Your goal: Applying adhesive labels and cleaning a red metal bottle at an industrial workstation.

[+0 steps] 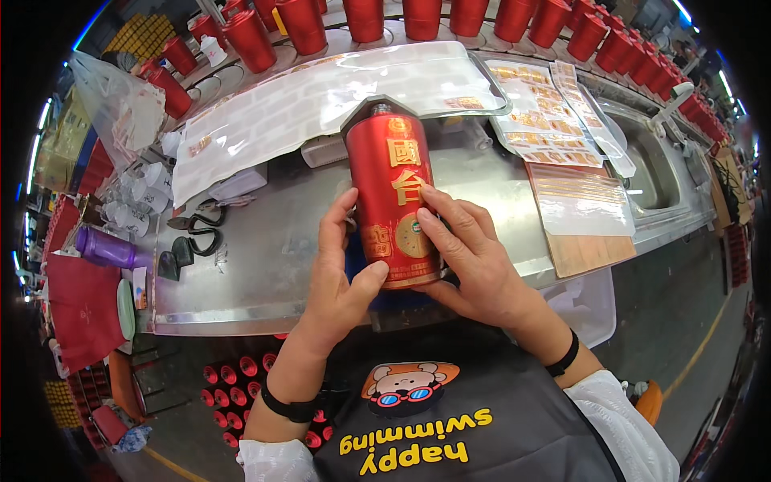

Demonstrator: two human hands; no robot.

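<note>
A red bottle [372, 177] with gold characters and gold emblems stands in front of me at the metal bench, its bare neck pointing away. Along its lower left side my left hand [341, 277] grips it, thumb on the front near the base. My right hand [474, 257] holds the lower right side, with fingertips pressed on the front beside a round gold emblem [413, 235]. Behind the bottle's shoulder shows a grey angular edge [348, 120], partly hidden. Sheets of gold and red decals [536, 108] lie to the right of the bottle.
Red bottles [364, 18] stand in a curved row at the back, before which lies a plastic-covered sheet [265, 120]. Black-handled scissors [206, 238] and a purple cup [104, 245] are left. A wooden board [590, 254] and a sink [652, 173] are right.
</note>
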